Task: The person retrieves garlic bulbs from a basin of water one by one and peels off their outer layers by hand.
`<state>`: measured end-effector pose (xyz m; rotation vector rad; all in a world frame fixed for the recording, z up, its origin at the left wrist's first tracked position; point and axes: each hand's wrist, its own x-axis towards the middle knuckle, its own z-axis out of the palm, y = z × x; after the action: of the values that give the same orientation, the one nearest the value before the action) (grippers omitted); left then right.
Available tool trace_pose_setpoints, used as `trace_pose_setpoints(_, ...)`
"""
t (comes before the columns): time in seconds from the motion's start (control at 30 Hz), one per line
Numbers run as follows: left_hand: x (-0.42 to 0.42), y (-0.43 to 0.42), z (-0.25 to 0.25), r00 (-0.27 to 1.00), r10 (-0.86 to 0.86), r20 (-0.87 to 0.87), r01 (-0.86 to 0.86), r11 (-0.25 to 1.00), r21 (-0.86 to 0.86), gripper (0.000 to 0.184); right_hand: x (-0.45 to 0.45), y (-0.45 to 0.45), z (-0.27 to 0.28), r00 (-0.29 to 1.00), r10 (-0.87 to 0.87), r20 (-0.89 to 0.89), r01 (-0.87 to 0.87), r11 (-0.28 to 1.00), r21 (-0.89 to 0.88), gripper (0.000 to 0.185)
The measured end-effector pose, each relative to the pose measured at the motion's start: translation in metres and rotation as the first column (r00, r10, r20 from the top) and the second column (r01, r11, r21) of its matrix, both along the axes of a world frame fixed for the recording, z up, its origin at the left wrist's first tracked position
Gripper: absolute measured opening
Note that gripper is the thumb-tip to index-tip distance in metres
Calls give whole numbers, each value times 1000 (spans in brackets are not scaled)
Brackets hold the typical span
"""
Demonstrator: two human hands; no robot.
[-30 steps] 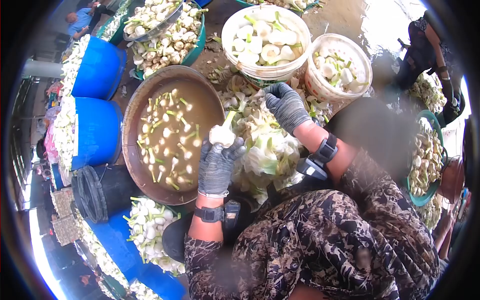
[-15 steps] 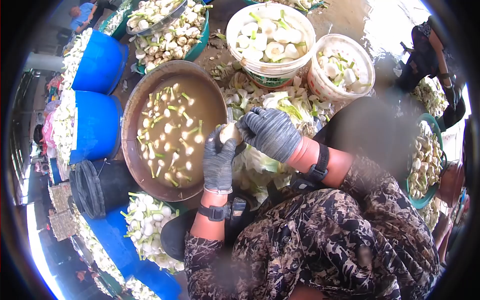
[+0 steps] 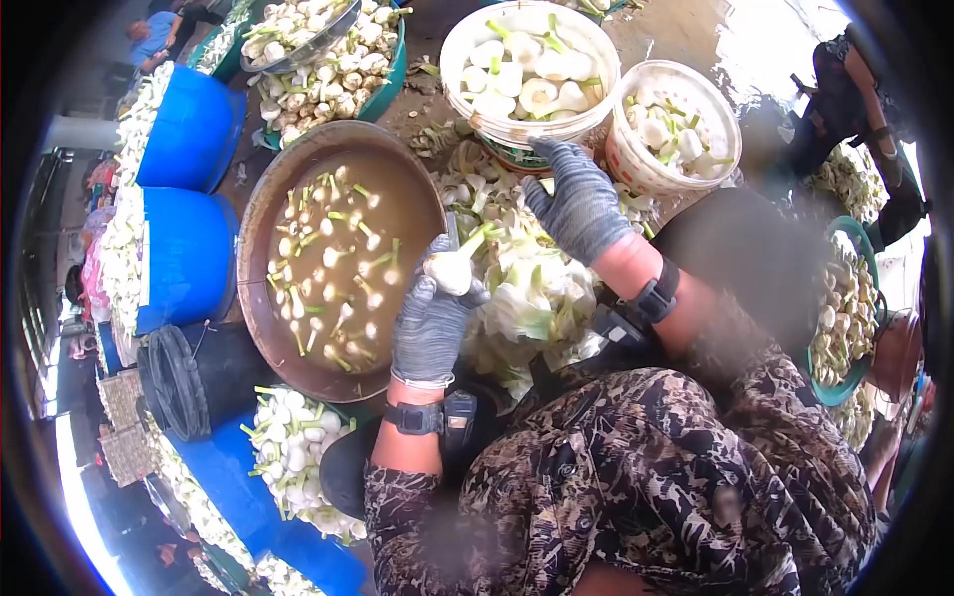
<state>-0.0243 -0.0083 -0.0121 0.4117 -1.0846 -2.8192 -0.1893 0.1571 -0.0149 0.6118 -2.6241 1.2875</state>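
Observation:
My left hand (image 3: pixel 434 333), in a grey glove, is closed around a white garlic bulb (image 3: pixel 452 270) with a short green stem, near the right rim of a brown basin (image 3: pixel 260 328). A narrow grey strip stands up behind the bulb; I cannot make out what it is. Gloved in grey too, my right hand (image 3: pixel 584 204) is apart from the bulb, with thumb and fingers spread, just below a white bucket (image 3: pixel 492 134) of large peeled bulbs. A small pale spot shows between thumb and fingers, perhaps peel behind them. Stemmed bulbs (image 3: pixel 338 256) float in the basin's murky water.
Peeled skins (image 3: pixel 527 288) are heaped below my right hand. A second white bucket (image 3: pixel 717 171) of bulbs stands at right. Blue tubs (image 3: pixel 189 253), a black bucket (image 3: pixel 204 377) and a green tub (image 3: pixel 391 84) line the left and back. Another person (image 3: pixel 855 99) is at the upper right.
My right hand has left the bulb, moved up and right, and spread its fingers. The bulb now shows more fully in my left hand, its stem pointing up.

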Motion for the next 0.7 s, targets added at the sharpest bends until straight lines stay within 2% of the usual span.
trace_pose_setpoints(0.07, 2, -1, -9, 999, -12, 53, 16, 996, -85, 54, 12, -2, 26, 943, 259, -210, -284, 954, -99, 25)
trace_pose_setpoints(0.1, 3, 4, -9, 993, 44, 106, -12, 959, -284, 60, 18, -3, 32, 883, 407, -234, -433, 899, -72, 27)
trace_pose_setpoints(0.13, 4, 5, -8, 993, 40, 110, -7, 959, -285, 60, 27, -4, 34, 840, 507, -195, -523, 851, -39, 24)
trace_pose_setpoints(0.2, 3, 4, -6, 987, -63, 146, 125, 872, -473, 69, 37, -6, 32, 775, 618, -130, -626, 779, -29, 19)
trace_pose_setpoints(0.3, 3, 9, 2, 979, -89, 184, 166, 872, -461, 74, 46, -8, 25, 793, 603, -86, -605, 796, 8, 13)
trace_pose_setpoints(0.37, 2, 9, 3, 980, -137, 143, 187, 882, -432, 55, 48, -9, 29, 793, 607, -56, -606, 795, 38, 14)
trace_pose_setpoints(0.4, 4, 8, 5, 980, -133, 148, 185, 884, -430, 55, 49, -9, 29, 790, 611, -52, -610, 792, 36, 14)
trace_pose_setpoints(0.5, 0, 18, 33, 985, -112, 132, 173, 682, -711, 53, 52, -9, 23, 802, 583, 130, -582, 812, -48, 16)
trace_pose_setpoints(0.53, -2, 19, 36, 983, -119, 136, 181, 684, -707, 53, 52, -11, 13, 805, 577, 136, -577, 816, -48, 16)
trace_pose_setpoints(0.6, -5, 16, 40, 959, -243, 146, 223, 331, -917, 57, 50, -16, -6, 764, 552, 334, -517, 834, -193, 16)
trace_pose_setpoints(0.63, -6, 13, 34, 954, -271, 127, 208, 297, -932, 59, 50, -15, -3, 770, 554, 317, -521, 832, -190, 17)
trace_pose_setpoints(0.67, -5, 14, 32, 955, -272, 122, 204, 300, -932, 59, 51, -14, 1, 771, 553, 315, -522, 833, -185, 17)
trace_pose_setpoints(0.7, -2, 15, 31, 969, -213, 124, 210, 455, -865, 59, 53, -13, 8, 815, 517, 263, -494, 856, -151, 17)
